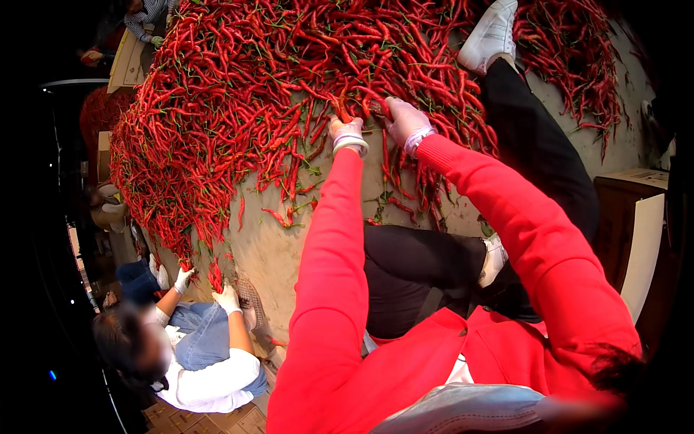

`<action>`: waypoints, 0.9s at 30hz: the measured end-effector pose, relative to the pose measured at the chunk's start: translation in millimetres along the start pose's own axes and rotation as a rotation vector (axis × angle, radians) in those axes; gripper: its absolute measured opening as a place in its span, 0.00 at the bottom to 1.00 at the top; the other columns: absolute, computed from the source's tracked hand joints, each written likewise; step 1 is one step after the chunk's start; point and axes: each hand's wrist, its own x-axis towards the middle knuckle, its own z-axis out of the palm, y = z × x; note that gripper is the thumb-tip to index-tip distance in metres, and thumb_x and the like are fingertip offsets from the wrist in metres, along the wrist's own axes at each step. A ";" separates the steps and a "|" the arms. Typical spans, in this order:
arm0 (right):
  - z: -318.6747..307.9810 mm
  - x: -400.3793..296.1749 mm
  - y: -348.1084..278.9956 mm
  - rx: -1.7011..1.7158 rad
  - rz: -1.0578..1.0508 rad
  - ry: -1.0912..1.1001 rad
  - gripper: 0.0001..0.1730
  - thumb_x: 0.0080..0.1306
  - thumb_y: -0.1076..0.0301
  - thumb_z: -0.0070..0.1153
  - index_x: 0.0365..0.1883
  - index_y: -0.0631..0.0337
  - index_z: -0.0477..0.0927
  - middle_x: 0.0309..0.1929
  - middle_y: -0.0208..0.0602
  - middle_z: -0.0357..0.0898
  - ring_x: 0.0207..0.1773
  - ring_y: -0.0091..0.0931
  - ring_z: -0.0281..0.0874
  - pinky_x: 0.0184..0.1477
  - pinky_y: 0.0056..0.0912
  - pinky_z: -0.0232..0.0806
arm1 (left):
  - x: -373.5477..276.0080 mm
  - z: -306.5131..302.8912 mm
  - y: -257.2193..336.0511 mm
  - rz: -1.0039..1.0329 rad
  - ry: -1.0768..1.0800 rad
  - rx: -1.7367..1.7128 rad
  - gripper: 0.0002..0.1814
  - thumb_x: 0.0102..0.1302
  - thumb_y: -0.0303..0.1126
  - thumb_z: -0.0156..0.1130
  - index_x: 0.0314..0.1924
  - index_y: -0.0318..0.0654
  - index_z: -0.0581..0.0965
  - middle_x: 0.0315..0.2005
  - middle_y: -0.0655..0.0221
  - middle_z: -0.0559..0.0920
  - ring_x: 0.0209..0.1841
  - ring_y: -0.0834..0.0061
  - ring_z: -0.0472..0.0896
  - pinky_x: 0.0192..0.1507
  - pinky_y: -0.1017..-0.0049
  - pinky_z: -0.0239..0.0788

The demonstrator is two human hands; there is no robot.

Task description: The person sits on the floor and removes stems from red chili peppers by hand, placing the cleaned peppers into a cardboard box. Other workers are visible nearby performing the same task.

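Note:
A broad heap of long red chili peppers, many with green stems, spreads over the floor in front of me. My left hand, in a thin translucent glove with a pale bangle at the wrist, is closed around the lower ends of a few red peppers at the near edge of the heap. Close to its right, my right hand, gloved the same way, touches a red pepper with its fingertips; how firmly it grips is hard to see. Loose peppers lie on the floor below my hands.
At lower left a co-worker in white gloves holds peppers. My outstretched leg borders the heap on the right, with another pepper pile beyond it. Cardboard boxes stand at right and upper left. Another person is at upper left.

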 end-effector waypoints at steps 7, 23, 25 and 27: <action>18.3 11.5 4.7 -0.275 0.093 -0.333 0.15 0.63 0.72 0.47 0.49 0.62 0.70 0.49 0.50 0.75 0.54 0.37 0.74 0.50 0.40 0.70 | -40.8 -0.3 48.2 0.027 -0.220 0.460 0.28 0.47 0.38 0.70 0.47 0.36 0.72 0.42 0.51 0.79 0.47 0.53 0.77 0.52 0.63 0.67; -15.0 -122.8 32.1 1.617 0.428 -0.432 0.27 0.57 0.70 0.61 0.54 0.63 0.68 0.44 0.32 0.76 0.45 0.23 0.75 0.52 0.28 0.67 | -166.8 -42.4 33.9 -0.065 -0.842 -0.693 0.28 0.56 0.19 0.60 0.58 0.35 0.68 0.46 0.67 0.78 0.47 0.73 0.76 0.52 0.74 0.68; -24.4 -140.4 2.2 1.460 0.278 -0.286 0.28 0.59 0.70 0.59 0.56 0.61 0.64 0.46 0.34 0.73 0.48 0.25 0.74 0.50 0.30 0.68 | -185.0 -22.3 18.3 0.178 -0.669 -0.402 0.25 0.59 0.26 0.60 0.57 0.36 0.67 0.48 0.65 0.77 0.47 0.73 0.75 0.51 0.74 0.67; -22.5 -155.3 10.9 1.517 0.284 -0.244 0.32 0.56 0.66 0.63 0.56 0.61 0.64 0.47 0.32 0.72 0.48 0.25 0.72 0.51 0.30 0.67 | -192.0 -3.1 -3.1 0.338 -0.558 -0.158 0.28 0.58 0.41 0.61 0.56 0.36 0.68 0.51 0.59 0.75 0.52 0.66 0.73 0.55 0.70 0.65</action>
